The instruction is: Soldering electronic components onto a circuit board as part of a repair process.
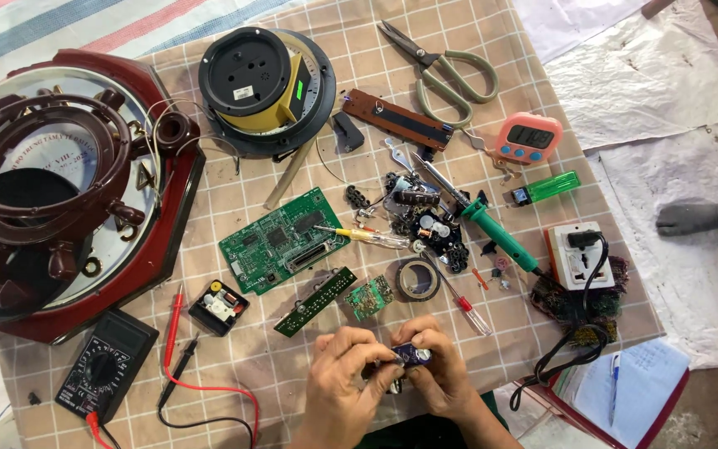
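far left sits a big dark-red clock case [139,274] w/ a loose brown ring frame [39,166] on its face, and below it a black multimeter [105,366] w/ red and black probe leads [178,349]. next over, a round black and yellow clock movement [251,79] up top, a green circuit board [280,241] mid-cloth, plus 2 smaller green boards [338,299] below it.

bottom centre: left hand [344,384] and right hand [442,378] meet over the cloth's near edge, both pinching a small dark blue capacitor [413,355] between fingertips, fingers pressed together round it. it looks light and rigid, smooth sleeve so prob a bit slippery, and any thin legs would bend easy imo; better to hold it by the body, not the legs. can't see the legs here tho.

right of that, a roll of dark tape [417,278], green-handled soldering iron [500,233], scissors [442,66], pink timer [528,137], green lighter [550,187], white socket adapter [575,254]. far right, a grey-gloved hand [695,218] of sb else.
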